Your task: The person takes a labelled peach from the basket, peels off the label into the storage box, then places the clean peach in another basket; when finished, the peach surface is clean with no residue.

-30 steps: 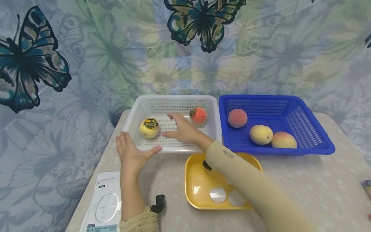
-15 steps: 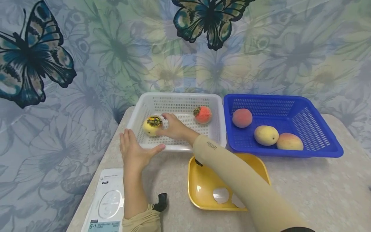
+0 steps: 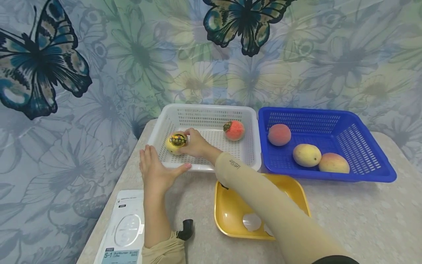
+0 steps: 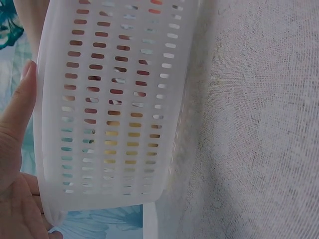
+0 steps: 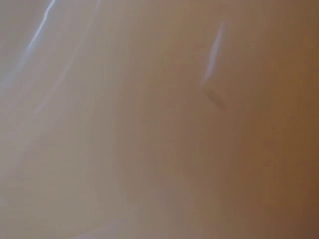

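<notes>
In the head view, your right hand (image 3: 194,143) reaches into the white basket (image 3: 211,110) at the back left of the table (image 3: 346,220), and its fingers curl round the yellow fruit (image 3: 175,143) with the dark sticker. That fruit sits near the basket's left wall, just to the left of your right hand and touching it, so the right hand is the one on it. The fruit looks round, so no long side shows. Your left hand (image 3: 155,172) lies flat with straight fingers against the front left corner of the white basket, thumb along the front rim, holding nothing. A red fruit (image 3: 234,130) sits near the basket's back right corner, well apart from both hands. The blue basket (image 3: 329,113) stands just beside the white one on its right, with three fruits in it. A yellow tray (image 3: 230,205) sits at the front, partly under your right sleeve. A white pack (image 3: 123,227) lies at the front left edge. In the left wrist view, your left hand (image 4: 12,149) touches the white basket's wall (image 4: 114,99), with the thumb straight along its rim, and the table (image 4: 259,124) shows beside it. The right wrist view is only a blur of tan, so it tells you nothing about the grip.
</notes>
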`<state>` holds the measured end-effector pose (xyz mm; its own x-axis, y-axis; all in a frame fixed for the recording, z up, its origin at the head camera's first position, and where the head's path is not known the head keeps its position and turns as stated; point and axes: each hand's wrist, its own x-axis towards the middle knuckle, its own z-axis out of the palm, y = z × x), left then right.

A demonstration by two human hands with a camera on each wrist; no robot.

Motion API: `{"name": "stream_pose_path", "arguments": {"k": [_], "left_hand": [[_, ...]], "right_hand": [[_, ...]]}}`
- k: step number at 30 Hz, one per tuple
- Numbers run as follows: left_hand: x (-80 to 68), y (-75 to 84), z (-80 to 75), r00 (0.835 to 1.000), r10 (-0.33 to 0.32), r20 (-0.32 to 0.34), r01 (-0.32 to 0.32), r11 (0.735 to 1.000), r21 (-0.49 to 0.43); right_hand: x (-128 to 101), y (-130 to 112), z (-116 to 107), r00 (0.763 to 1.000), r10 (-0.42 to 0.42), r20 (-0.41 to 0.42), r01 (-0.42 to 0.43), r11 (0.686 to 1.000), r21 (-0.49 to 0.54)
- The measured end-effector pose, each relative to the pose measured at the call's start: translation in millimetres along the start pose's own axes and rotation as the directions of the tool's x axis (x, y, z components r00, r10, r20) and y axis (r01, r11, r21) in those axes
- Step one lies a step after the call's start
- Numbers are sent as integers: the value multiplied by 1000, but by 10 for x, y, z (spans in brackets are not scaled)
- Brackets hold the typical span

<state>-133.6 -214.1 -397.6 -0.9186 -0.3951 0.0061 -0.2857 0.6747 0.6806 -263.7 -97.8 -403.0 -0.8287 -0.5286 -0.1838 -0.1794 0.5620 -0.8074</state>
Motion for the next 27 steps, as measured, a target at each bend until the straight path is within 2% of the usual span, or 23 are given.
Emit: {"name": "stream_pose_path", "arguments": {"k": [2,6,9,13,22,27], "left_hand": [[-5,5,-2,1000,-1,-1,1,1000,2],[-4,-3,-2,1000,4,-5,-4,1000,4],[-3,-9,0,1000,6,-5,-6,1000,4],[-4,-7,-2,1000,5,0,-5,1000,4],[-4,-12,-4,1000,3,2,-3,1000,2],[-4,-8,-8,1000,-4,4,4,1000,0]], "right_hand": [[-1,8,1,1000,10,8,-9,999,-36],[-16,27,2,999,-29,13,30,989,-144],[-31,33,17,998,-55,-32,46,973,-226],[-43,29,44,995,-46,-88,19,957,-291],[-38,35,46,995,-62,-72,35,945,-326],[-34,48,55,993,-83,-80,65,975,-213]]}}
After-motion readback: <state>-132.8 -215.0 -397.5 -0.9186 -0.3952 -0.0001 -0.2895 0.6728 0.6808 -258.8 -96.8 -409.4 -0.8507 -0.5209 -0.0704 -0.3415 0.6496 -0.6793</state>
